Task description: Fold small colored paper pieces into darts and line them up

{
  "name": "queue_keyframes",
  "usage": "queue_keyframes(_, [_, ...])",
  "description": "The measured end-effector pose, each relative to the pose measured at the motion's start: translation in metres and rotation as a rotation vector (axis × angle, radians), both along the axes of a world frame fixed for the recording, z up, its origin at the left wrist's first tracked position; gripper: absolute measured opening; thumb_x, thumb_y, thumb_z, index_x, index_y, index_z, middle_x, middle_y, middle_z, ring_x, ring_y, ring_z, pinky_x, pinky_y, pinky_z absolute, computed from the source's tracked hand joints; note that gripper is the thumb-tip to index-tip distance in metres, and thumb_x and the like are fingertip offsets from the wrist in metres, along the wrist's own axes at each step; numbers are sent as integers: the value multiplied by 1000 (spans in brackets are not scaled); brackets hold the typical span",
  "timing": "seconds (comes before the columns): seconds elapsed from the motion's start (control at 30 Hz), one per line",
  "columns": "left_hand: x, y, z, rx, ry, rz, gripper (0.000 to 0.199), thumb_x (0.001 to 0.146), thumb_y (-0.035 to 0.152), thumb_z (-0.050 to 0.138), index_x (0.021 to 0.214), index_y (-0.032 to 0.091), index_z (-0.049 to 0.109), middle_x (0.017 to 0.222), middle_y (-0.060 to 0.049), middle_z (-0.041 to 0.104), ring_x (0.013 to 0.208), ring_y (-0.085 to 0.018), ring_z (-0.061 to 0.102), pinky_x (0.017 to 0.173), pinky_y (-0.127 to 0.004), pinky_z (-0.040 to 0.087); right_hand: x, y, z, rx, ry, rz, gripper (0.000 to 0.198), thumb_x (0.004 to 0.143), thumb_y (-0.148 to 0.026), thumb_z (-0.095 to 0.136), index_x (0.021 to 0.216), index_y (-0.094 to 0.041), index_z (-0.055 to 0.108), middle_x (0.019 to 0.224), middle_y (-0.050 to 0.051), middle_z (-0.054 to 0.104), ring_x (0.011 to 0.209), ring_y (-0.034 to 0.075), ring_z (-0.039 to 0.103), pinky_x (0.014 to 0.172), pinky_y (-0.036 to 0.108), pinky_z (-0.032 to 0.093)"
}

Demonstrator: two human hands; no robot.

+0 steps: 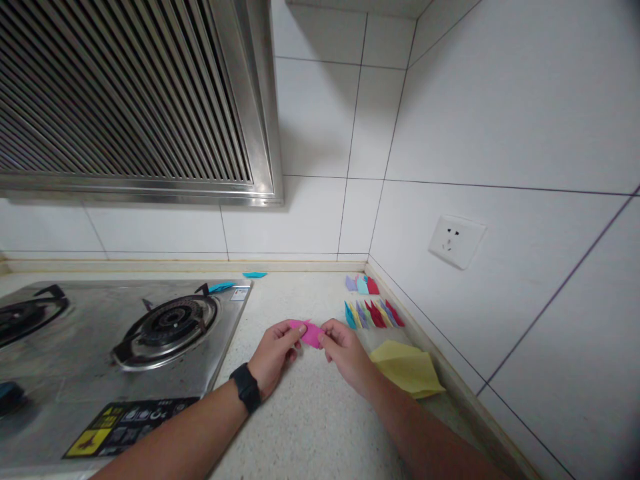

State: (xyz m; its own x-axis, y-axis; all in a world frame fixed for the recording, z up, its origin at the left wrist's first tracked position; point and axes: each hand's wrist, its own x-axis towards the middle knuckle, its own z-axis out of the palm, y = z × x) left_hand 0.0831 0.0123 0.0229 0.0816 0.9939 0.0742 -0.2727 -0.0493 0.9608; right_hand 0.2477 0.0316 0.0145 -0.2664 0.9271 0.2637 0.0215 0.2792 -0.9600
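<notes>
A small folded piece of pink paper [313,335] is held just above the speckled countertop [310,413]. My left hand [276,348] pinches its left end, thumb on top. At the right end, my right hand [343,347] grips it between thumb and fingers. Behind my right hand lies a row of folded paper pieces [375,314] in blue, yellow, purple and red. Farther back sits a smaller group of folded papers [363,285] in lilac, light blue and red. A larger yellow paper [407,368] rests beside my right forearm, which partly covers it.
To the left is a steel gas stove [90,367] with a black burner [173,323]. One blue folded paper [221,287] lies at the stove's back corner, another blue paper [255,275] near the wall. A range hood [260,133] hangs above; a socket [457,241] is on the right wall.
</notes>
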Motion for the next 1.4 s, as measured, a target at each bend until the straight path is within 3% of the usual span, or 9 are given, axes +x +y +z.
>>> queue_keyframes(0.83, [0, -2, -5, 41, 166, -107, 32, 78, 44, 66, 85, 12, 66, 62, 2, 49, 50, -6, 39, 45, -18, 27, 1, -2, 6, 30, 5, -20, 19, 85, -35, 55, 75, -18, 53, 59, -6, 43, 48, 8, 38, 44, 22, 27])
queue_keyframes(1.4, [0, 0, -8, 28, 153, -122, 32, 81, 46, 63, 80, 14, 61, 61, 3, 49, 50, -7, 39, 45, -19, 27, 1, 2, 0, 30, 37, -36, 18, 85, -33, 55, 76, -18, 53, 60, -6, 44, 49, 8, 38, 44, 21, 28])
